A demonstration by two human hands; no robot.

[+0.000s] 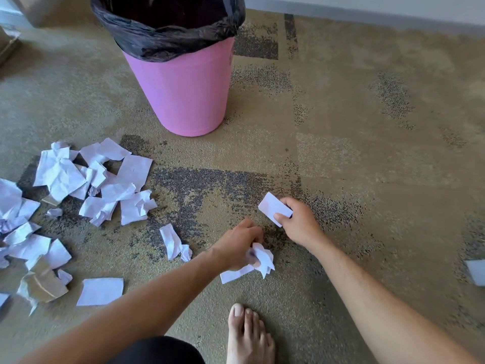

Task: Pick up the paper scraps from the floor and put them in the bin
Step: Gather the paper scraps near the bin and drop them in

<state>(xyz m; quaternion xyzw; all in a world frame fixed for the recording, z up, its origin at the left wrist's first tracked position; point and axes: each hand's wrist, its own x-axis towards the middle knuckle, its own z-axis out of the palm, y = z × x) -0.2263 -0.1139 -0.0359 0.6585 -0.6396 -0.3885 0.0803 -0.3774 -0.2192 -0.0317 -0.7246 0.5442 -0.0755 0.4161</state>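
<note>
Both hands loaded already: left hand [237, 246] curled round a crumpled scrap [262, 258] low over the carpet [367, 114], right hand [298, 223] pinching a flat rectangular scrap [274, 209] by its short end, long axis pointing up-left. Straight ahead and a touch left of both, the pink bin [183, 95] with black liner [162, 35], upright, mouth open, nothing in the way, right hand probably a bit closer. Big pile of scraps [91, 185] off to the left, well apart from the bin, one twisted scrap [173, 243] just beside the left hand, bare foot [248, 334] underneath.
</note>
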